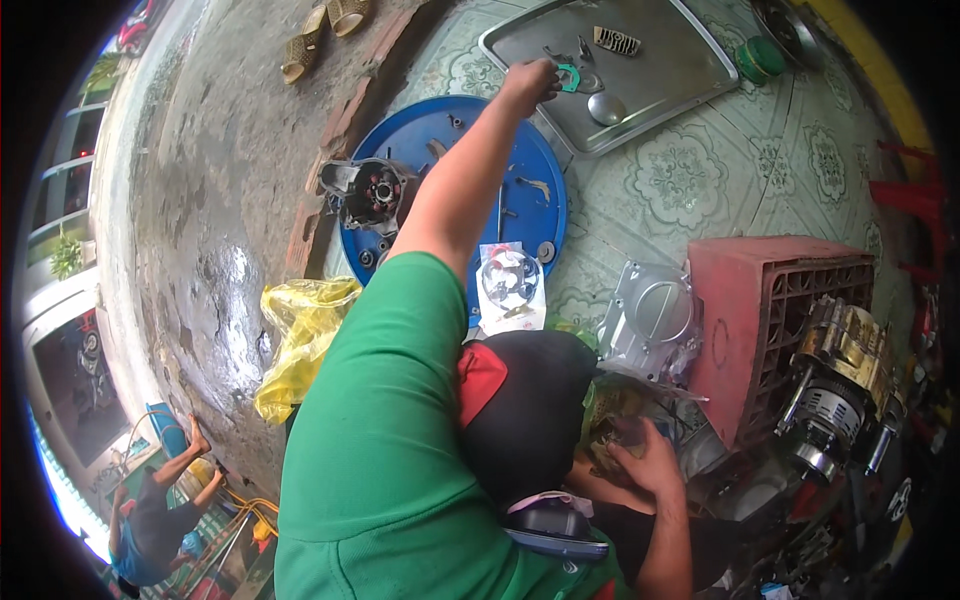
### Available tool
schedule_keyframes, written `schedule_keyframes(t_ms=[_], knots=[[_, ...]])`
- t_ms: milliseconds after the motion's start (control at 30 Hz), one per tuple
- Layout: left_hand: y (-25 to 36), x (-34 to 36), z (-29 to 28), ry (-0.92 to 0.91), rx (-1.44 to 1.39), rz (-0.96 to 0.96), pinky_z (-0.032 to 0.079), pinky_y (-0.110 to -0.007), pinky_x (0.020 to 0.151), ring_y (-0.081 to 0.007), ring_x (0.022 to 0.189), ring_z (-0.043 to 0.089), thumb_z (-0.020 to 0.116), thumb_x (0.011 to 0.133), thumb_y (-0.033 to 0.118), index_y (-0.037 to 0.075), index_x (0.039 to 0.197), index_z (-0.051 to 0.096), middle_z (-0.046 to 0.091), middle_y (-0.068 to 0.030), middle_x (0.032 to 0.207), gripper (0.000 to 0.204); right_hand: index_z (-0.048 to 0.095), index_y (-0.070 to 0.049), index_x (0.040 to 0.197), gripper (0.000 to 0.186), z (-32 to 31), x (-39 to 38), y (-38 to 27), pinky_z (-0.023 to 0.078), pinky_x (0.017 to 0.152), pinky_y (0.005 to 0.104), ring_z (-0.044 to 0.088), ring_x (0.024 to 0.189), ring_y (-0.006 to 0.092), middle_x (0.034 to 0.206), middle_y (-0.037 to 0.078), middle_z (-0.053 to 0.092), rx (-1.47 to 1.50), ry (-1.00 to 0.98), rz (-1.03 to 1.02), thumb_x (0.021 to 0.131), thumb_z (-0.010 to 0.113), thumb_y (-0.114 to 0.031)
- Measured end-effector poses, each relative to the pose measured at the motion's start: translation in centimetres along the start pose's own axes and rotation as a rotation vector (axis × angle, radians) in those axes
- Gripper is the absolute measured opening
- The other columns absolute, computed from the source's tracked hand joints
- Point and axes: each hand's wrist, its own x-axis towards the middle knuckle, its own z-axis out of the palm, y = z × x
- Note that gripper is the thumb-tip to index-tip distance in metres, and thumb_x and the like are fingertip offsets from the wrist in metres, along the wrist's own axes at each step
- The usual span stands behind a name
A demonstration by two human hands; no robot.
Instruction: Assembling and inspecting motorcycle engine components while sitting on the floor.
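Reaching out over the metal tray (pixel 648 122), my left hand (pixel 532 86) is closed at the edge of a green gasket (pixel 568 77). A grey metal plate, a round shiny cover (pixel 606 108) and a ribbed pale metal piece (pixel 617 41) lie on the tray. My right hand (pixel 650 462) is low and close to me, its fingers around a grimy metal engine part (pixel 615 440). Black and red fabric (pixel 525 410) hides some of that area. Below my left forearm, an open engine casing (pixel 375 192) sits on a blue round tray (pixel 535 160) with small parts.
A clear-wrapped engine cover (pixel 655 315) leans by a red crate (pixel 735 330); an engine (pixel 835 390) stands beside it. A yellow plastic bag (pixel 300 345) lies left. A green-lidded container (pixel 760 60) is at far right. Another person (pixel 155 520) is at lower left.
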Motion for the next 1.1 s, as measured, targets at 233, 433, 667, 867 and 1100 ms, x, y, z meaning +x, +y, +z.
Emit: schedule_keyframes(t_ms=[233, 433, 667, 867, 1100], knots=[[3.6, -4.3, -3.0, 0.161, 0.276, 0.304, 0.053, -0.031, 0.057, -0.0163, 0.069, 0.064, 0.067, 0.080, 0.029, -0.004, 0.105, 0.071, 0.068, -0.0097, 0.078, 0.042, 0.053, 0.003, 0.123, 0.064, 0.1, -1.6, -1.3, 0.052, 0.085, 0.0422, 0.066, 0.102, 0.0387, 0.105, 0.023, 0.069, -0.101, 0.097, -0.014, 0.077, 0.078, -0.034], [5.7, -10.3, -16.0, 0.416, 0.838, 0.321, 0.054, -0.032, 0.078, -0.0191, 0.083, 0.069, 0.072, 0.081, 0.035, 0.006, 0.100, 0.076, 0.074, -0.0105, 0.090, 0.036, 0.047, 0.007, 0.132, 0.075, 0.9, -1.6, -2.5, 0.047, 0.098, 0.0391, 0.061, 0.116, 0.0358, 0.119, 0.023, 0.065, -0.058, -0.069, 0.004, 0.077, 0.079, -0.033], [7.3, -14.7, -19.5, 0.513, 1.430, 0.246, 0.053, -0.042, 0.088, -0.0322, 0.101, 0.067, 0.070, 0.079, 0.050, 0.008, 0.093, 0.076, 0.071, -0.0152, 0.104, 0.045, 0.052, 0.003, 0.126, 0.067, 2.4, -1.5, -1.1, 0.052, 0.088, 0.0416, 0.066, 0.104, 0.0379, 0.109, 0.023, 0.068, -0.131, 0.016, -0.153, 0.076, 0.079, -0.033], [3.0, -11.9, -18.6, 0.400, 1.458, 0.289, 0.052, -0.043, 0.092, -0.0311, 0.110, 0.064, 0.063, 0.082, 0.023, 0.018, 0.109, 0.073, 0.068, -0.0131, 0.114, 0.029, 0.052, 0.003, 0.125, 0.067, 2.2, -1.5, -2.3, 0.052, 0.087, 0.0415, 0.066, 0.103, 0.0380, 0.107, 0.023, 0.069, -0.142, 0.028, -0.100, 0.076, 0.079, -0.032], [-0.6, -8.2, -15.2, 0.300, 1.429, 0.373, 0.053, -0.041, 0.090, -0.0306, 0.105, 0.066, 0.068, 0.079, 0.024, 0.024, 0.104, 0.076, 0.069, -0.0113, 0.111, 0.027, 0.045, 0.007, 0.135, 0.077, 1.4, -0.7, -2.5, 0.044, 0.102, 0.0384, 0.057, 0.122, 0.0333, 0.126, 0.024, 0.061, -0.085, -0.099, 0.122, 0.077, 0.078, -0.031]])
